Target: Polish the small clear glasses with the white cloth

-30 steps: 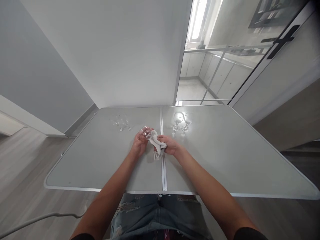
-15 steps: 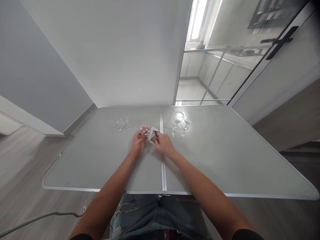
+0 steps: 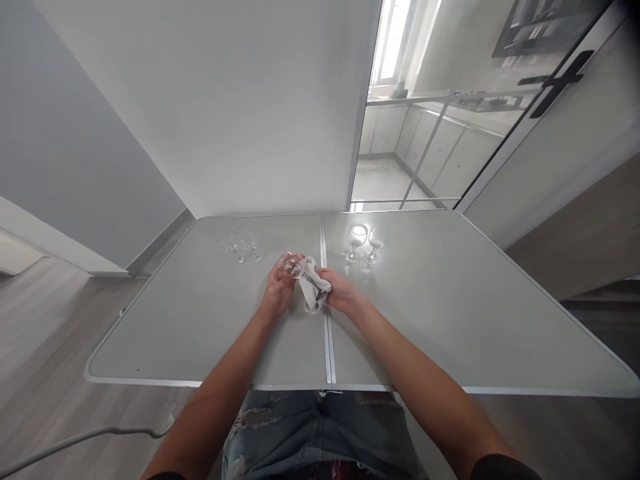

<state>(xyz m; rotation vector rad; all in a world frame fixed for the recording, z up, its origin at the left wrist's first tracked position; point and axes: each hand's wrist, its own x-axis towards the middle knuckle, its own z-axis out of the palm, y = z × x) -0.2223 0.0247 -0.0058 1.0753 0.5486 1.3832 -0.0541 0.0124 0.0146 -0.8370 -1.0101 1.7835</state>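
Note:
Near the table's centre seam, my left hand (image 3: pixel 281 283) is closed around a small clear stemmed glass (image 3: pixel 290 263), held tilted with its foot end toward the right. A light grey cloth (image 3: pixel 315 290) hangs from my right hand (image 3: pixel 340 289), which grips it beside the glass; the cloth touches the glass's foot end. Some fingers of both hands are hidden behind the glass and cloth. Beyond my right hand stand two stemmed glasses, a round-bowled one (image 3: pixel 356 237) and a narrower one (image 3: pixel 374 243). Farther left is a group of clear glasses (image 3: pixel 243 245), faint against the tabletop.
The grey folding table (image 3: pixel 450 320) has a metal edge and a metal centre seam (image 3: pixel 327 343). A white wall (image 3: pixel 250 120) rises behind it. To the right is a glass-paned door with a black handle (image 3: pixel 563 83). A grey cable (image 3: pixel 100 433) runs at lower left.
My right hand has shifted slightly right and down, and the cloth now hangs more spread out below the glass. More of the glass shows in my left hand, which has barely moved.

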